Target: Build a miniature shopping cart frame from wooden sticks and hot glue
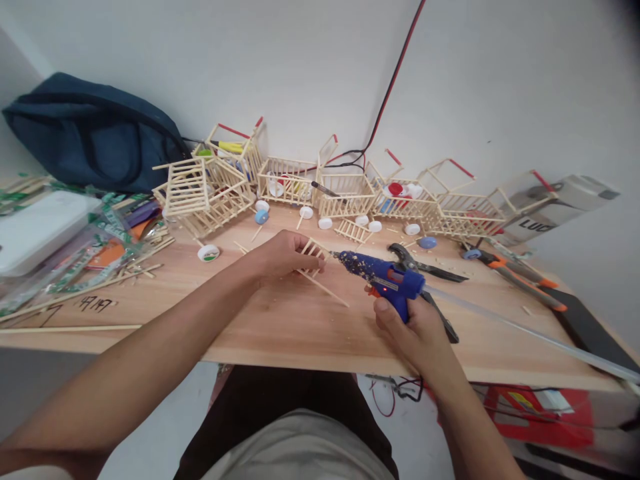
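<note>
My left hand (287,257) pinches a small wooden stick frame (314,252) with several short crossbars, above the middle of the table. One long stick (325,288) slants from it toward the lower right. In my right hand (413,327) is a blue hot glue gun (383,273), gripped by its handle. Its nozzle points left and is close to the frame's right end; whether they touch I cannot tell. Brownish crumbs cover the front of the gun. A long clear glue stick (500,317) runs out of its back to the right.
Several small stick carts (345,193) with white and blue wheels line the wall. Black-handled cutters (435,270) lie behind the glue gun, orange-handled pliers (530,280) at right. A blue bag (95,133), a white box (43,230) and plastic packets (110,247) fill the left side.
</note>
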Action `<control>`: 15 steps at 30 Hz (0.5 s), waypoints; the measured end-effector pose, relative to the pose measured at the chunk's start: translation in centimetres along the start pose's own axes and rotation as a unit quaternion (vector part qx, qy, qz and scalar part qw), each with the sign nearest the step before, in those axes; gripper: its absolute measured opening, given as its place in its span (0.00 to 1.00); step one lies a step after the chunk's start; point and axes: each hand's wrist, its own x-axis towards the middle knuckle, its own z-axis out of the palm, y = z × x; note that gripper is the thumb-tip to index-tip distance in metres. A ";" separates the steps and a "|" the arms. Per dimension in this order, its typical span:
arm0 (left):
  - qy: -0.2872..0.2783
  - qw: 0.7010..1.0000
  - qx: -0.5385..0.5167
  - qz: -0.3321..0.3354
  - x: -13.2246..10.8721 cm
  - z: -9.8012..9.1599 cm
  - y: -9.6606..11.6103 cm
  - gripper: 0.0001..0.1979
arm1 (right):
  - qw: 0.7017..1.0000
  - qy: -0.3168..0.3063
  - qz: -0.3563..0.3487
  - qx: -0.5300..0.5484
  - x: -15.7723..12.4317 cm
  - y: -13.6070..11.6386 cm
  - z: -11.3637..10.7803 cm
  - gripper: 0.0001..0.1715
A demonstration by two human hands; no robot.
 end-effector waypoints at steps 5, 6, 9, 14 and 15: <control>0.003 1.000 0.010 0.001 0.1 -0.1 -0.1 0.07 | 1.000 0.011 0.002 0.016 -0.1 -0.1 -0.2 0.23; 0.003 1.000 0.009 0.000 0.1 -0.1 -0.1 0.07 | 1.000 0.009 0.005 0.019 -0.1 -0.1 -0.2 0.23; 0.002 1.000 0.002 0.000 0.0 0.0 -0.2 0.07 | 0.999 -0.006 0.021 0.031 -0.1 -0.1 -0.1 0.23; 0.008 1.000 0.002 -0.002 0.0 0.0 -0.2 0.07 | 0.999 -0.001 0.027 0.023 -0.2 0.1 -0.2 0.24; 0.008 1.000 -0.001 -0.004 0.0 0.0 -0.2 0.07 | 0.999 0.000 0.027 0.018 -0.2 0.1 -0.3 0.24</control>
